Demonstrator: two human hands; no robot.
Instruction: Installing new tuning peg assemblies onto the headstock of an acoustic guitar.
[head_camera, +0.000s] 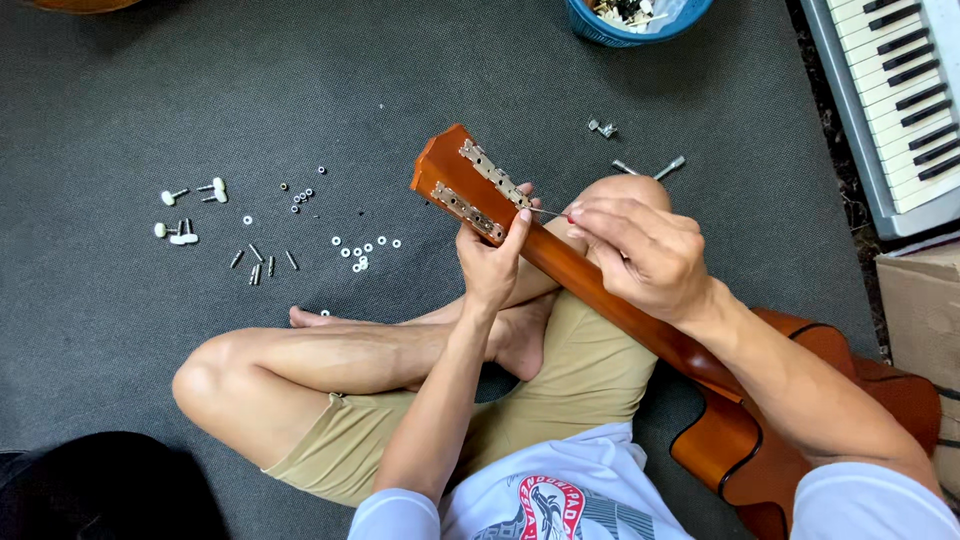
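An orange-brown guitar lies across my lap, its headstock (450, 172) pointing up-left with two metal tuner plates (492, 172) on its back. My left hand (493, 262) grips the neck just below the headstock, fingertips against the lower plate. My right hand (643, 252) holds a thin screwdriver (548, 211) by its red handle, the tip set at the tuner plate. The guitar body (760, 440) rests by my right side.
Loose tuner pegs (180, 232), screws (255, 265) and white washers (362, 250) lie scattered on the grey carpet at left. More metal parts (602, 128) lie beyond my knee. A blue bowl (640, 20) sits at top, a keyboard (895, 100) at right, a cardboard box (925, 310) below it.
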